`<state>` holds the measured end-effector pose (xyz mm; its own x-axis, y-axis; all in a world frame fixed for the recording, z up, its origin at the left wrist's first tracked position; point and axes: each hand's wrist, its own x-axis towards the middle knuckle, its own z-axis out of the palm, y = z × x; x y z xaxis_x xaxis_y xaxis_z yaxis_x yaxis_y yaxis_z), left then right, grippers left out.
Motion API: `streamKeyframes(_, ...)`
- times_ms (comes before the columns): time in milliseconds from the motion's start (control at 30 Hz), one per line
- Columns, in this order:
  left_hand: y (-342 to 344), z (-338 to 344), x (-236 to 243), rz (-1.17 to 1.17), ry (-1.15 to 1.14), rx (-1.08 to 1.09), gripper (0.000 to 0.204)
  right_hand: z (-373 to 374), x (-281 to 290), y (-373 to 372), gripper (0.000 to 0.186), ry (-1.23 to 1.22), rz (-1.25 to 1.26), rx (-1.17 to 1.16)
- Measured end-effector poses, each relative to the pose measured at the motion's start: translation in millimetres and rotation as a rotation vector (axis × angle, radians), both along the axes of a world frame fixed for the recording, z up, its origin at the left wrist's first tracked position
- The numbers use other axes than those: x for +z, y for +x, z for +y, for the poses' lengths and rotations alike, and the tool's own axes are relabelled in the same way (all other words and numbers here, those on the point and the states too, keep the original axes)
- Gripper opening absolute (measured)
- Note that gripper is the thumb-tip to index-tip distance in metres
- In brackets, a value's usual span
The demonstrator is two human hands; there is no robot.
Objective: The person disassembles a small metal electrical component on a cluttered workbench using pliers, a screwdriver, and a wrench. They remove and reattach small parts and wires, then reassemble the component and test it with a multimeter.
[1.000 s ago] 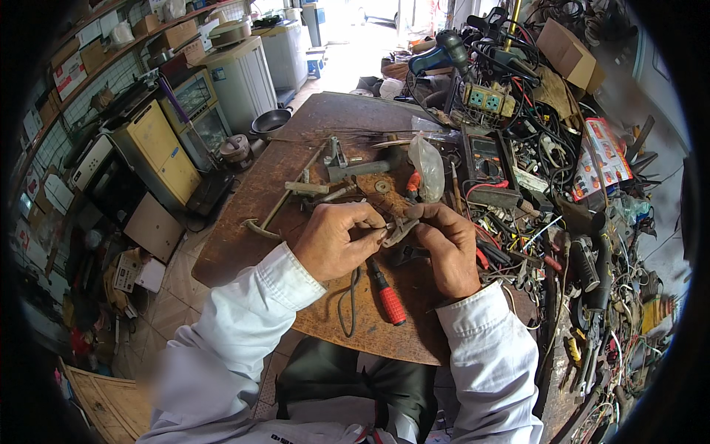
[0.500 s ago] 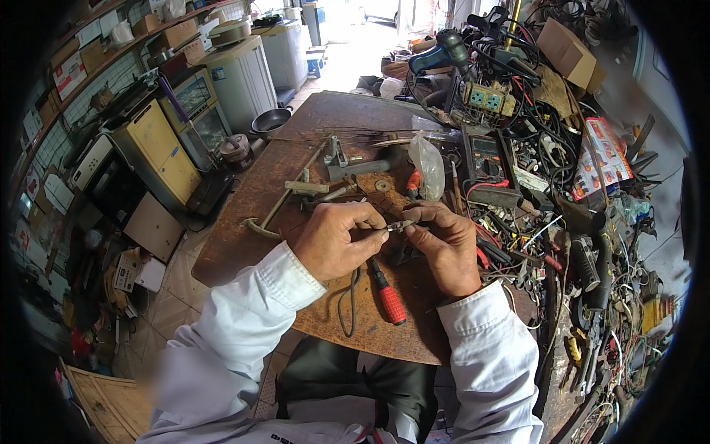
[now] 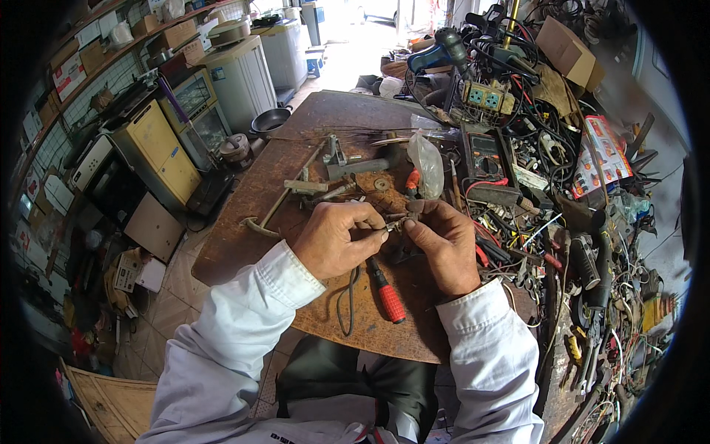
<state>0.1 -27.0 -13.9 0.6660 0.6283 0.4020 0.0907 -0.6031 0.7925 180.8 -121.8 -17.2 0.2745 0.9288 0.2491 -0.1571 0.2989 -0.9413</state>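
Observation:
Above the wooden tabletop [image 3: 318, 314], my left hand [image 3: 333, 240] pinches a small, thin metal piece [image 3: 396, 223] between thumb and fingers. My right hand [image 3: 449, 248] is closed at the other end of that piece, thumb against fingertips. Its exact kind is too small to make out. Just below the hands lies a screwdriver [image 3: 390, 300] with a red and black handle, its tip pointing away from me. A dark cord [image 3: 342, 311] hangs in a loop beside it, under my left hand. What lies directly behind my fingers is hidden.
Farther back on the table are a grey metal tube [image 3: 359, 169], a long rod with a curved end [image 3: 260, 228], a clear plastic bag [image 3: 427, 164] and a multimeter [image 3: 486, 157]. Tangled wires and tools [image 3: 592, 325] crowd the right side. Cabinets [image 3: 155, 159] stand left.
My right fingertips have shifted slightly on the small metal piece, with the thumb now a little higher and closer in. My left hand stays almost still.

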Motion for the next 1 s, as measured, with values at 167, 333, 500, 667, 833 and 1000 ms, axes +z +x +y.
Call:
streamKeyframes(167,-0.7,-1.4,2.2,0.009,-0.017,-0.003,0.015,0.4,-2.0,3.7,0.02,-0.03,0.029,0.026)
streamKeyframes(333,0.2,-2.6,5.6,0.027,-0.012,-0.007,0.015,2.7,-7.9,5.3,0.023,0.019,0.041,0.003)
streamKeyframes(500,-1.5,-0.9,1.5,0.012,-0.043,-0.007,0.014,0.7,-5.9,6.4,0.02,-0.011,-0.018,-0.017)
streamKeyframes(667,-0.2,-3.6,3.1,0.022,-0.054,-0.03,0.009,0.9,-4.7,7.6,0.011,-0.007,-0.02,-0.014)
streamKeyframes(833,-0.5,-4.2,3.2,0.005,-0.08,-0.032,0.01,1.1,-2.0,6.6,0.016,-0.062,-0.133,0.011)
streamKeyframes(1000,-0.9,-1.3,4.6,-0.039,-0.178,-0.076,0.01,-1.4,-0.5,9.3,0.017,-0.082,-0.154,-0.005)
